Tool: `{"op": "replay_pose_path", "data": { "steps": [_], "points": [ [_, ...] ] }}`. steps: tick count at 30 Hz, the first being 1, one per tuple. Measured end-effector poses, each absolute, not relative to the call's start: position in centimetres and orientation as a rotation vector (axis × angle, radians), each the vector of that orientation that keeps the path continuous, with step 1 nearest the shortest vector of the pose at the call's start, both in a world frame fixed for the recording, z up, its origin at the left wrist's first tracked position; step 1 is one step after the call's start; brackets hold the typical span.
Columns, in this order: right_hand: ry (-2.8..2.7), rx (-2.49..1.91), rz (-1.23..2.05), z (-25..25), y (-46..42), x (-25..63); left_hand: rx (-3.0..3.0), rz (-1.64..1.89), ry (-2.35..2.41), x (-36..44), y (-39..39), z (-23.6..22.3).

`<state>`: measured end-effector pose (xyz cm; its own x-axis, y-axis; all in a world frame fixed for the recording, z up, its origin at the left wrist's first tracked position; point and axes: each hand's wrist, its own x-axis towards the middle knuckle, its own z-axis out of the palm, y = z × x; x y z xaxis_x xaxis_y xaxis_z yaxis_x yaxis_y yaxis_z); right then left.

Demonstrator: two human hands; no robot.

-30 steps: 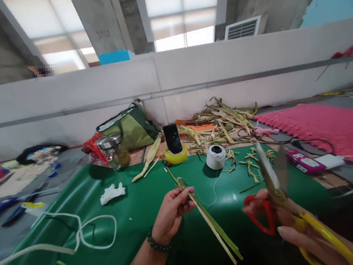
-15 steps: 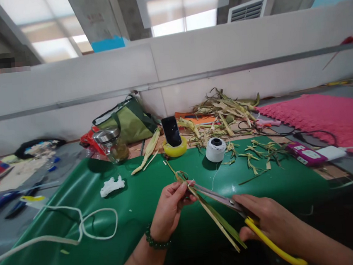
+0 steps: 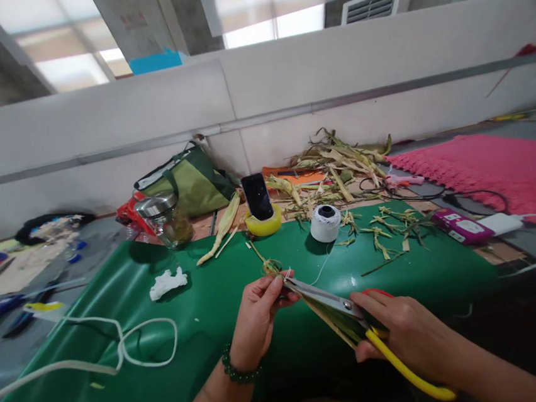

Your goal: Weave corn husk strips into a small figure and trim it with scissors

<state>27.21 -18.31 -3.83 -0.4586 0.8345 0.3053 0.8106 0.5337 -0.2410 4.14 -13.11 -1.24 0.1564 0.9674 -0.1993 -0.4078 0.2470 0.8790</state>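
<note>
My left hand [image 3: 259, 319] pinches a bundle of green and straw-coloured leaf strips [image 3: 279, 274] above the green mat [image 3: 202, 308]. A thin white thread runs from the bundle toward a white thread spool [image 3: 326, 222]. My right hand [image 3: 404, 330] grips scissors [image 3: 335, 305] with one red and one yellow handle. The blades point left and meet the strips right at my left fingertips. Long strip ends hang down under the blades.
At the back stand a phone [image 3: 257, 196] in a yellow tape roll [image 3: 264, 225], a glass jar [image 3: 163, 218], a green bag [image 3: 189, 183] and a pile of dry leaves [image 3: 336, 169]. White cord [image 3: 135, 346] loops at left. A pink mat [image 3: 487, 170] lies right.
My right hand brought the scissors down from an upright position at the right and across to the strips. The blades now sit against the bundle at my left fingers.
</note>
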Motion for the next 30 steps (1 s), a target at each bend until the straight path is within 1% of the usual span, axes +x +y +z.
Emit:
{"op": "replay_pose_path", "data": {
  "steps": [3, 11, 21, 26, 30],
  "points": [
    [-2.384, -1.354, 0.083, -4.0, -18.2, 27.1, 0.784, 1.135, 0.910, 4.2, -13.2, -1.3],
    [-2.372, -1.357, 0.212, -4.0, -18.3, 27.1, 0.780, 1.150, 0.922, 4.2, -13.3, -1.6],
    [-2.351, -1.315, 0.530, -4.5, -18.3, 26.6, 0.813, 1.151, 0.885, 4.2, -13.4, -1.7],
    [-2.363, -1.318, 0.550, -5.0, -18.1, 26.5, 0.844, 1.170, 0.879, 4.1, -13.4, -1.6],
    [-2.405, -1.334, 0.577, -4.1, -18.3, 26.6, 0.866, 1.175, 0.882, 4.1, -13.5, -1.7]
  ]
}}
